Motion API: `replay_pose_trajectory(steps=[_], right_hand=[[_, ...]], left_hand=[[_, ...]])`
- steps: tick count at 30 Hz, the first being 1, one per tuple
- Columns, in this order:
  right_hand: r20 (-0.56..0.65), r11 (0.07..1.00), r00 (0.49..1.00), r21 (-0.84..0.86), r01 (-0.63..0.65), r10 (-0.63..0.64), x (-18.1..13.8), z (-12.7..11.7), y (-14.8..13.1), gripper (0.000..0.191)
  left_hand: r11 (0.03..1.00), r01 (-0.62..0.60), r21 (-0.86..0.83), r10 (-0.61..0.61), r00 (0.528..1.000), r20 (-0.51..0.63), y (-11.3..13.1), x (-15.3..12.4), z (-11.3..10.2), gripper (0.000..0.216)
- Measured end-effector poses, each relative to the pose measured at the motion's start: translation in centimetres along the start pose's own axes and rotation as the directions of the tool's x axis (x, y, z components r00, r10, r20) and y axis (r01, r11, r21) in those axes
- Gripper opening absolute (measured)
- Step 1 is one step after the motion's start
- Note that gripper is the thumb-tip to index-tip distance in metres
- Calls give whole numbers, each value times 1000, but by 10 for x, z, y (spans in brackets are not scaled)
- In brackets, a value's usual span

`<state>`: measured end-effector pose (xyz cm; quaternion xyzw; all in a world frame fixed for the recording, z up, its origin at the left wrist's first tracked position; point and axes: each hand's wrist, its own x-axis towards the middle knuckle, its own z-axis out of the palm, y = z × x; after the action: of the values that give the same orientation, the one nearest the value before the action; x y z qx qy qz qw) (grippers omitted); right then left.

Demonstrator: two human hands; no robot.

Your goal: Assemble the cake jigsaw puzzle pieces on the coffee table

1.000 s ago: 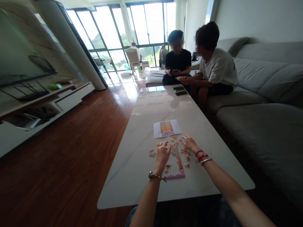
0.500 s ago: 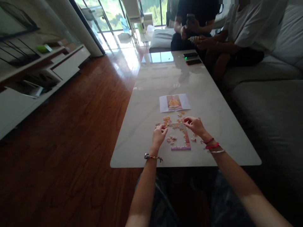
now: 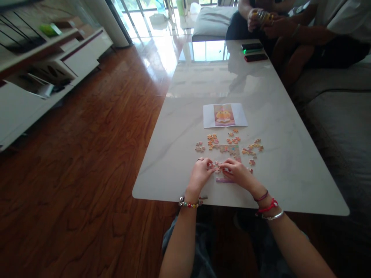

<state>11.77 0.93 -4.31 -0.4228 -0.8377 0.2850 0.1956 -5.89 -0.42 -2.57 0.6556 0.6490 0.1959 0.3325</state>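
Observation:
My left hand [image 3: 201,172] is closed in a pinch at the left edge of a small pile of pink jigsaw puzzle pieces [image 3: 217,166]. Against the same pile's right side, the fingers of my right hand [image 3: 235,172] are bent together. Each hand appears to pinch a puzzle piece, though the fingers partly hide them. Around and under my right hand lies a partly joined puzzle [image 3: 228,148], with a pale top, a right side and a purple bottom strip [image 3: 223,180]. Orange puzzle pieces [image 3: 212,139] lie above it.
Loose pieces [image 3: 253,147] lie to the right, and a few [image 3: 199,146] to the left. A creased reference sheet [image 3: 225,115] rests behind them. Phones [image 3: 255,57] lie at the table's far right corner. Two people sit on the sofa [image 3: 336,112]; one holds a yellowish object [image 3: 264,16].
My right hand has come down from the puzzle's top edge to the pink pile. My left hand has moved down beside it. The view has tilted downward.

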Motion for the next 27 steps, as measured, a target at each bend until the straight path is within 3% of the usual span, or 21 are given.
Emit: replay_pose_trajectory(steps=[5,12,21,27], right_hand=[[-6,1000,1000,1,0,0,1,-1,-1,27],[67,999,997,-19,-28,29,4,-7,0,8],[50,994,994,43,-102,100,9,-17,-12,7],[27,993,994,52,-109,108,8,-18,-15,11]], left_hand=[[999,-5,35,7,999,-45,-4,-2,3,9],[999,2,44,0,999,-42,-2,1,-2,5],[990,88,-113,-90,996,-11,-4,2,-11,6],[998,62,33,-58,993,-106,-8,2,-9,12]])
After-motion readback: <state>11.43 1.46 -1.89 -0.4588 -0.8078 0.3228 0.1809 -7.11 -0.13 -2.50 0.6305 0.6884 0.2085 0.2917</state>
